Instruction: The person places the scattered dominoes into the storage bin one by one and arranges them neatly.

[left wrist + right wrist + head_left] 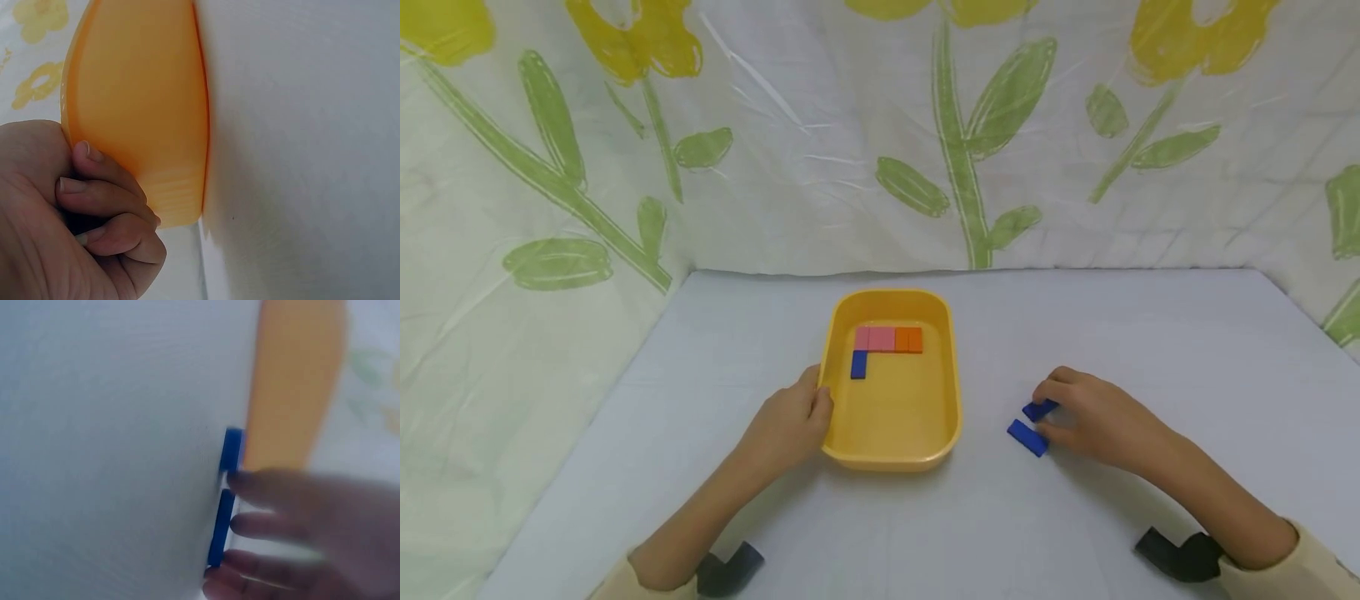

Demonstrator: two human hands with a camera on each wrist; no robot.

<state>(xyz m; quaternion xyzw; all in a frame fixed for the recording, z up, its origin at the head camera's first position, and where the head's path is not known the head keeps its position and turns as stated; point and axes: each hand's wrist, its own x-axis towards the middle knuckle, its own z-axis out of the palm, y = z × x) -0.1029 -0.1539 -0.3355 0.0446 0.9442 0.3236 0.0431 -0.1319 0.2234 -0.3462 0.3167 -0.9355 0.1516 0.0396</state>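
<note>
A yellow plastic tray [891,417] stands on the table, and my left hand [790,417] grips its left rim. The left wrist view shows the curled fingers [115,194] against the tray's outer wall [137,94]. Inside the tray, pink tiles [876,339] and orange tiles [909,340] form a row, with a blue tile [858,364] below its left end. Right of the tray, my right hand [1093,417] reaches around another blue tile [1040,410], partly hidden by its fingers. The thumb appears apart from that tile. A further blue tile [1027,437] lies near the thumb.
White cloth covers the table [940,533]. Behind it hangs a pale curtain [820,183] with yellow flowers and green leaves. A dark strap end [1180,557] sits by the right sleeve, another [732,570] by the left.
</note>
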